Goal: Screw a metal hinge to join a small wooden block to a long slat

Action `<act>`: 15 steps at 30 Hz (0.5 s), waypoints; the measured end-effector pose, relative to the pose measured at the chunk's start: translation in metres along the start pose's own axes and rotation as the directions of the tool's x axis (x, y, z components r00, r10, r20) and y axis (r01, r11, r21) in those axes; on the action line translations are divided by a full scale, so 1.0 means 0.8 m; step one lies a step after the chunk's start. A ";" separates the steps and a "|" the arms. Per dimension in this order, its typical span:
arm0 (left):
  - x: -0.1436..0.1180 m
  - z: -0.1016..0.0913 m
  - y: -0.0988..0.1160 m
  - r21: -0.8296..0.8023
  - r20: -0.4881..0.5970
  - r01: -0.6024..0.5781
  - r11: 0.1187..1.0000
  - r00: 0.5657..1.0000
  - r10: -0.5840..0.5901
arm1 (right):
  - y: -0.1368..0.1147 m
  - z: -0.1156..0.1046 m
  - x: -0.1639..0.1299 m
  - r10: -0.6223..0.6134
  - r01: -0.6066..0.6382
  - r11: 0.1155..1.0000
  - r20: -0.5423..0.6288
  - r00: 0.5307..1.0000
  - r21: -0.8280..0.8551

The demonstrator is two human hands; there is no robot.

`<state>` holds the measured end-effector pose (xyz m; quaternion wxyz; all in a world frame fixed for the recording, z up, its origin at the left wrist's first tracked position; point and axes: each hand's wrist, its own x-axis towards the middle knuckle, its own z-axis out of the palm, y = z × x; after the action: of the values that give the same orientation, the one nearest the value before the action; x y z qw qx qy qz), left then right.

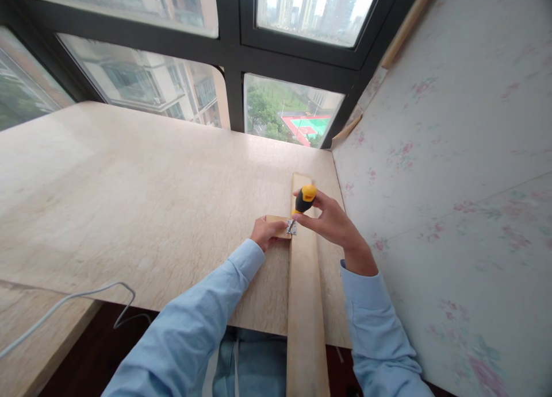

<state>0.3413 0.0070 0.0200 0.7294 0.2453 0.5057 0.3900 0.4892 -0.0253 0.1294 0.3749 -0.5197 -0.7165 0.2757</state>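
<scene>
You're gripping the screwdriver (305, 199) in your right hand (334, 222), fingers wrapped around the yellow-and-black handle, which is tilting a bit toward 1 o'clock. Its tip is pointing down at the small metal bracket (291, 227), and it looks like it's touching, though the shaft is too short and hidden to be sure.

Your left hand (266, 232) is sitting at 9 o'clock of the bracket, curled over the small block (276, 220) and pressing it down on the counter (129, 201). I can't tell whether the fingers are actually wrapping the block or just resting on top of it.

The bracket is sitting right in the corner where the block is butting against the left edge of the plank (305, 293). The plank is running from 6 to 12 o'clock, lying flat on the counter with its near end sticking out over the counter's edge toward your lap. The block is jutting off the plank toward 9 o'clock, making a T shape.

At 3 o'clock of the plank, the wall (452, 184) with the faded floral paper is standing close by. At 12 o'clock, the window (293, 110) is showing buildings and a sports court far below. Down at 8 o'clock, a white cable (77, 296) is looping off the counter's edge, well apart from your hands.
</scene>
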 end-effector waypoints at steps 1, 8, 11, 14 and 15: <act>-0.001 0.000 0.001 0.001 -0.003 0.001 1.000 1.000 -0.001 | 0.000 0.002 0.000 0.011 -0.013 0.998 -0.039 0.999 -0.056; -0.004 0.000 0.003 -0.008 0.041 -0.005 1.000 0.999 0.006 | 0.003 0.000 0.001 0.047 -0.066 0.956 0.071 0.996 0.285; -0.004 0.000 0.002 -0.006 0.029 -0.008 1.000 1.000 0.008 | -0.001 -0.005 -0.002 -0.012 -0.081 0.882 0.193 0.981 0.464; -0.002 0.001 0.002 -0.003 0.009 -0.003 1.000 1.000 0.003 | -0.002 -0.006 -0.002 -0.002 -0.098 0.890 0.220 0.975 0.445; -0.002 0.001 0.001 -0.003 0.008 -0.002 1.000 1.000 0.002 | -0.002 -0.005 -0.002 0.010 -0.084 0.913 0.185 0.983 0.400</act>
<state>0.3412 0.0063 0.0218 0.7312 0.2462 0.5022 0.3904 0.4917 -0.0270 0.1324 0.4017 -0.4206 -0.6618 0.4730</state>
